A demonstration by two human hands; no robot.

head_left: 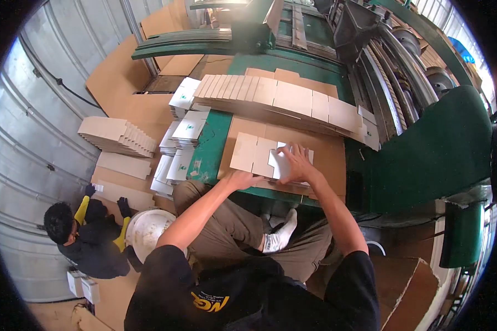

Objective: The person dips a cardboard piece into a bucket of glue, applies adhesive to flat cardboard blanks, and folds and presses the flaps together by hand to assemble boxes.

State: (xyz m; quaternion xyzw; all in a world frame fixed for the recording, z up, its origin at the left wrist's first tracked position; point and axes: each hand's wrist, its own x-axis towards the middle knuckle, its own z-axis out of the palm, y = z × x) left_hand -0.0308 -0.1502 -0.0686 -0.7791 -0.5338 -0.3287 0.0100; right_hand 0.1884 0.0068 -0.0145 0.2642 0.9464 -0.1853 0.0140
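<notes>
A flat cardboard box blank (263, 156) lies on the brown sheet in front of me, its plain side up and a white panel folded over near its right end. My right hand (296, 164) has its fingers curved over that white panel, thumb on the left side. At the blank's near left edge, my left hand (240, 180) grips the cardboard low down; some of its fingers are hidden. Beyond both hands runs a long leaning row of overlapping box blanks (292, 99). Left of my work stand several stacks of folded white cartons (190, 126) with green print.
Green machinery (425, 160) with rollers rises on the right. A brown cardboard sheet (326, 165) covers part of the green table (210, 149). At lower left a person (94, 243) in gloves crouches by a white bucket (149, 231). Another stack of blanks (113, 135) sits behind them.
</notes>
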